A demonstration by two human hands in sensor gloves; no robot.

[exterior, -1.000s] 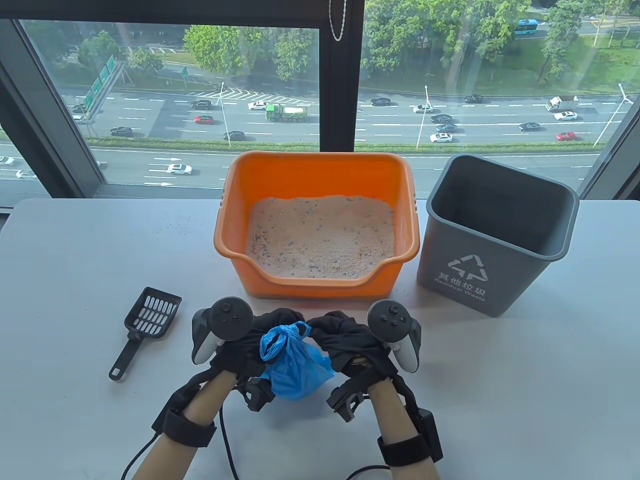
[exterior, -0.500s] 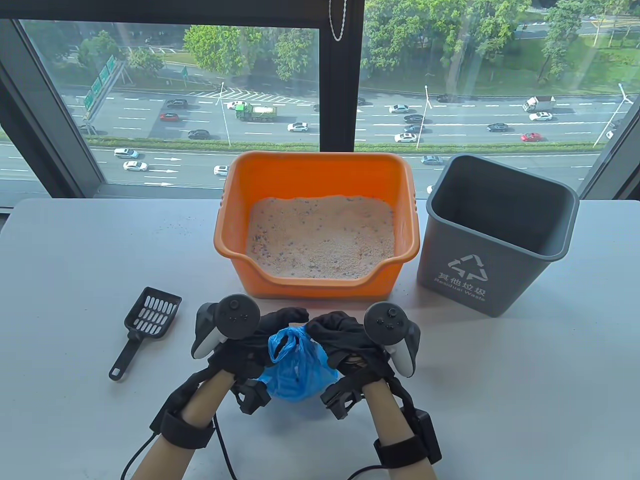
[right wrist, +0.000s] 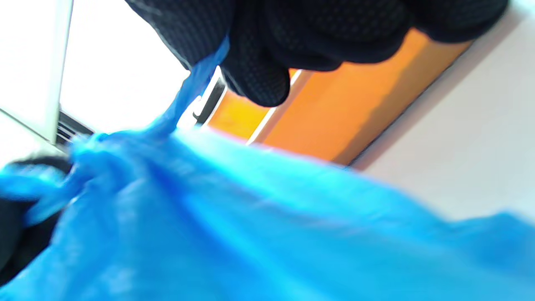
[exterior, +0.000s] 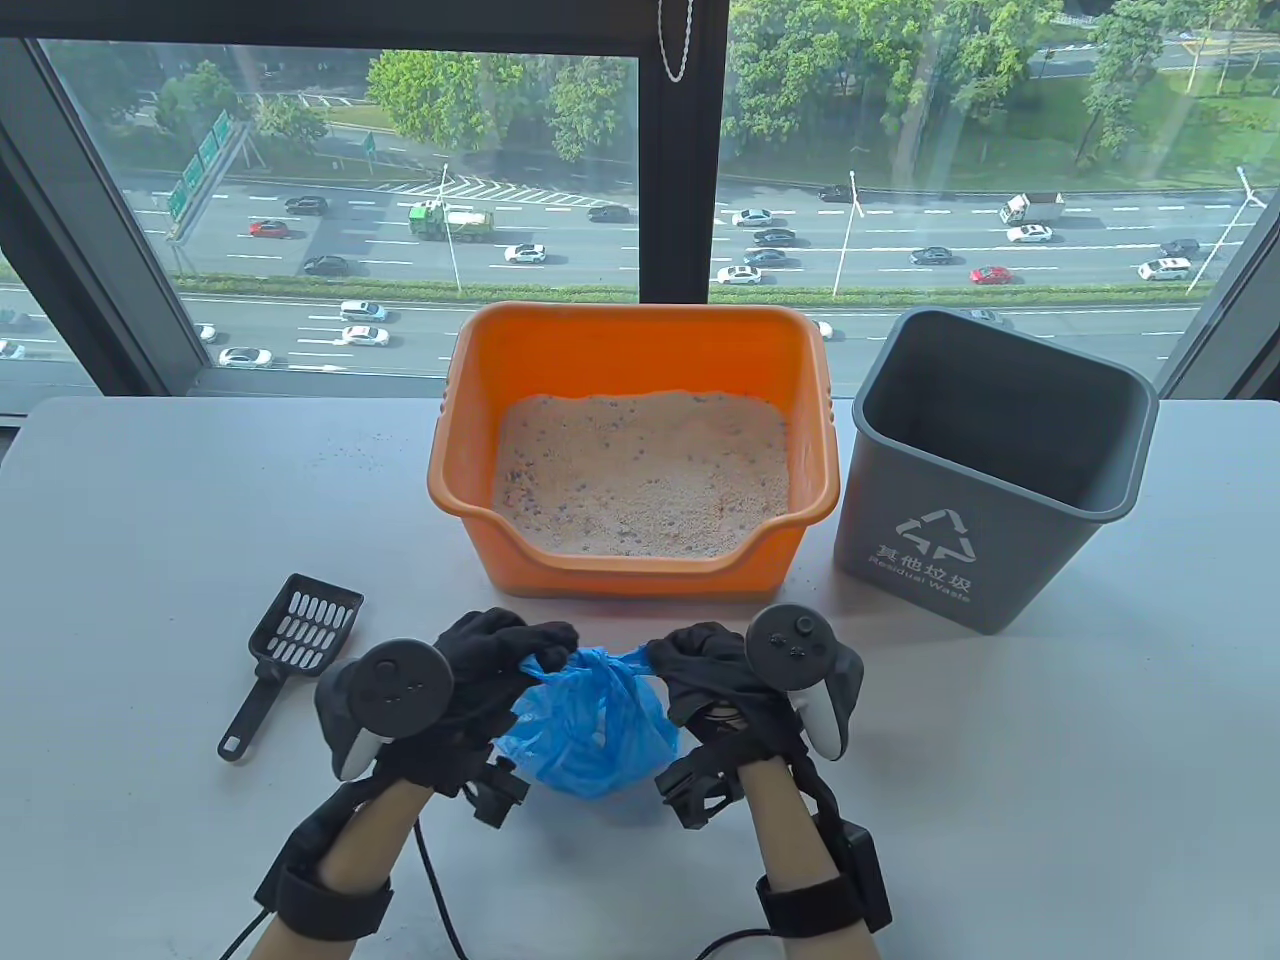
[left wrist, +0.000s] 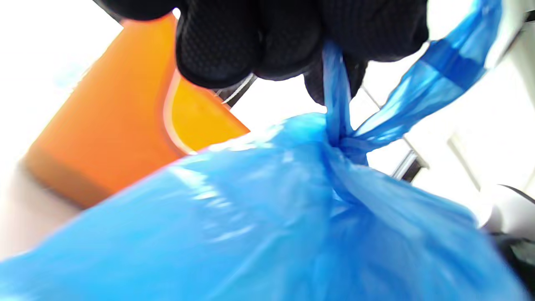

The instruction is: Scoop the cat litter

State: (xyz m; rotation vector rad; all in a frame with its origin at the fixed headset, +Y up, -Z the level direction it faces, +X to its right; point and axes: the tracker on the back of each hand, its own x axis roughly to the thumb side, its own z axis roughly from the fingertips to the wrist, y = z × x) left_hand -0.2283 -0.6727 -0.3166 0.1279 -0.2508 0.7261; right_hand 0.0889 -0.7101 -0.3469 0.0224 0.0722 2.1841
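A filled blue plastic bag (exterior: 590,730) sits on the table in front of the orange litter box (exterior: 640,350), which holds pale sandy litter (exterior: 640,475). My left hand (exterior: 520,650) pinches one twisted end of the bag's top; it shows in the left wrist view (left wrist: 336,90). My right hand (exterior: 680,655) pinches the other end (right wrist: 196,83). The two ends stretch apart from a knot (left wrist: 345,144). The black slotted scoop (exterior: 290,645) lies on the table to the left, apart from both hands.
A grey waste bin (exterior: 985,470) with an open top stands right of the litter box. Behind the table (exterior: 1050,750) is a large window. Cables trail from both wrists to the table's near edge.
Both hands have moved apart, the left hand leftward and lower, pulling the bag's two ends outward. The bag's top looks drawn tighter and flatter than before.
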